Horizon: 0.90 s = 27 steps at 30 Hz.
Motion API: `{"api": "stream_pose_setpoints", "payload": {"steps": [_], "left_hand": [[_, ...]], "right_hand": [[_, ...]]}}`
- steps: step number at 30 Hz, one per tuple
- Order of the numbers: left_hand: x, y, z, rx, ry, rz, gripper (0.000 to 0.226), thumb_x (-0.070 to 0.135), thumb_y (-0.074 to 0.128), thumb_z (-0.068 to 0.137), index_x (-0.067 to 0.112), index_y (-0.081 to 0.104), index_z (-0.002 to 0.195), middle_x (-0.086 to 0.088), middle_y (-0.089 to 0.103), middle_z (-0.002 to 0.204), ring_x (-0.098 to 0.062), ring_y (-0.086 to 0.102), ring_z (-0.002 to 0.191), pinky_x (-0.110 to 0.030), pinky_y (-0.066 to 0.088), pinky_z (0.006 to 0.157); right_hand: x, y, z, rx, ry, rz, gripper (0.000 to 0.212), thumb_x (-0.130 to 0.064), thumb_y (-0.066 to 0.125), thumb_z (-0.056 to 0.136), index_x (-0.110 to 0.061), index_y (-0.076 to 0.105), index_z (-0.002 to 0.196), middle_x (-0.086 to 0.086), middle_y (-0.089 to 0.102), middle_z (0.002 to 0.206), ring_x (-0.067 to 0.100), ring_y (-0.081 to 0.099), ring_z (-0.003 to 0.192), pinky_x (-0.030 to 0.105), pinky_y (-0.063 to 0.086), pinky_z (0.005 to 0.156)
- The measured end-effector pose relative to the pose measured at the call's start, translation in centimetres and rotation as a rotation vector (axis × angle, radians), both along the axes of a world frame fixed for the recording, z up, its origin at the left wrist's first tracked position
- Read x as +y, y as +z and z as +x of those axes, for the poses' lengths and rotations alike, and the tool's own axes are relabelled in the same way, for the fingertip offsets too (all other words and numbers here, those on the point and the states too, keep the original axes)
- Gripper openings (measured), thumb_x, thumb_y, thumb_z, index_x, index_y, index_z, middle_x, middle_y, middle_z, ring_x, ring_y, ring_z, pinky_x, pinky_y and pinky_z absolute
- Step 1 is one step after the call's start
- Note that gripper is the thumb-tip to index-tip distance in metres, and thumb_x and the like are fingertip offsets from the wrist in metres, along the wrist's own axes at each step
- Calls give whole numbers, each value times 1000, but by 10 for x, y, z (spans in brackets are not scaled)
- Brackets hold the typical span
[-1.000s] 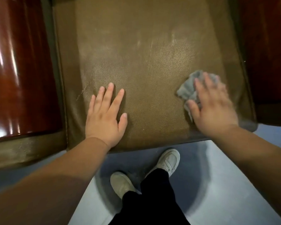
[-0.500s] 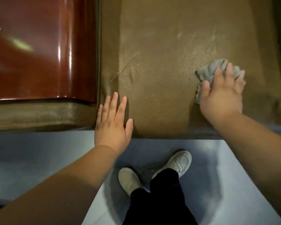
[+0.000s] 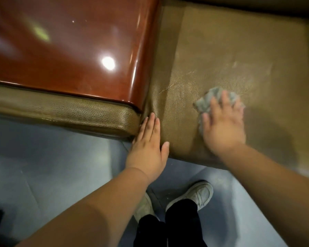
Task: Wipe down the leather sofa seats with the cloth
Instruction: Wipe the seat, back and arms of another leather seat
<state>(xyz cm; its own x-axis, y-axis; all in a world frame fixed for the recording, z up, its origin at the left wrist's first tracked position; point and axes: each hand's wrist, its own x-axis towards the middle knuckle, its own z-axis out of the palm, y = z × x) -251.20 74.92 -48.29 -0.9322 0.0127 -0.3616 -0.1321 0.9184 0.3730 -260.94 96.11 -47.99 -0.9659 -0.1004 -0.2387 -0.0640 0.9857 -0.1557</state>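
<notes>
A brown leather sofa seat (image 3: 230, 56) fills the upper right of the head view. A crumpled grey cloth (image 3: 206, 102) lies on it near the front edge. My right hand (image 3: 223, 125) presses flat on the cloth with straight fingers, covering most of it. My left hand (image 3: 148, 145) rests flat on the seat's front left corner, fingers straight and together, right beside the gap to the armrest.
A glossy red-brown wooden armrest (image 3: 70, 50) with a leather front edge (image 3: 64, 113) stands left of the seat. Below is a blue-grey floor (image 3: 52, 166). My two feet in pale shoes (image 3: 194, 195) stand just in front of the sofa.
The view has shifted left, bringing the armrest in. My right hand has slid the cloth leftward across the seat. My left hand has moved to the seat's left corner.
</notes>
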Motion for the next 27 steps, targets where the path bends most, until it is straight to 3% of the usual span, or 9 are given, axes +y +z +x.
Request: {"api": "stream_pose_setpoints", "payload": {"steps": [3, 5, 11, 14, 17, 19, 21, 24, 27], "left_hand": [[-6, 1, 1, -27, -45, 2, 84, 48, 41, 104, 14, -2, 168, -1, -18, 175, -13, -16, 161, -32, -4, 131], [-12, 6, 7, -47, -88, 4, 88, 48, 45, 103, 16, -5, 168, 2, -21, 175, -11, -16, 160, -33, 0, 131], [-14, 12, 12, -28, -17, 55, 82, 49, 40, 106, 22, -4, 169, 15, -23, 172, 4, -25, 150, -27, -5, 120], [-7, 7, 21, -25, 37, 54, 80, 49, 39, 105, 19, 2, 169, 8, -16, 175, -3, -22, 156, -27, -4, 125], [-9, 4, 40, -49, 41, -24, 79, 52, 34, 104, 17, 5, 169, 5, -14, 176, -10, -17, 160, -33, 1, 130], [-12, 4, 54, -72, 50, -85, 79, 52, 31, 103, 19, 4, 169, 4, -14, 176, -15, -11, 161, -37, -2, 130], [-13, 2, 64, -83, 94, -158, 80, 53, 28, 101, 20, 0, 169, 2, -12, 177, -19, -4, 162, -42, -5, 131], [-7, 1, 69, -131, 142, -199, 80, 54, 30, 103, 22, -4, 169, 0, -10, 177, -22, -3, 163, -45, -5, 131], [-3, 4, 68, -149, 200, -162, 81, 51, 37, 105, 20, -1, 169, -1, -9, 177, -22, -2, 163, -41, -5, 131]], "right_hand": [[-28, 1, 53, -41, 746, -39, 67, -40, 57, 100, -23, 36, 161, 10, 23, 171, 46, 17, 156, 60, 19, 126], [-16, 6, 32, -89, 959, 33, 67, -44, 54, 103, -26, 31, 163, 5, 17, 173, 40, 13, 158, 56, 20, 127], [-11, 14, -58, -180, -73, 109, 65, -45, 25, 110, -22, 3, 167, 8, -11, 174, 42, -12, 158, 55, 1, 129], [-49, 1, -28, -97, 302, 88, 65, -44, 27, 107, -26, 8, 166, 8, -4, 174, 42, -12, 158, 54, -8, 127], [-48, -1, -4, -92, 954, 53, 65, -51, 30, 105, -26, 20, 165, 6, 11, 174, 37, 4, 160, 50, 3, 128], [-30, 1, -29, -97, 1148, 120, 67, -59, 23, 105, -31, 16, 165, 0, 9, 174, 31, 6, 160, 45, 3, 127], [-18, -1, -67, -51, 976, 176, 72, -67, 12, 102, -33, 12, 166, -1, 7, 174, 32, 4, 160, 45, 3, 126], [-41, 2, -94, -90, 397, 117, 70, -60, 17, 104, -28, 12, 166, 4, 3, 175, 40, -1, 159, 54, 4, 129], [-86, 3, -38, -97, 513, 89, 64, -50, 24, 107, -27, 12, 166, 7, 3, 175, 44, -3, 158, 56, 0, 127]]}}
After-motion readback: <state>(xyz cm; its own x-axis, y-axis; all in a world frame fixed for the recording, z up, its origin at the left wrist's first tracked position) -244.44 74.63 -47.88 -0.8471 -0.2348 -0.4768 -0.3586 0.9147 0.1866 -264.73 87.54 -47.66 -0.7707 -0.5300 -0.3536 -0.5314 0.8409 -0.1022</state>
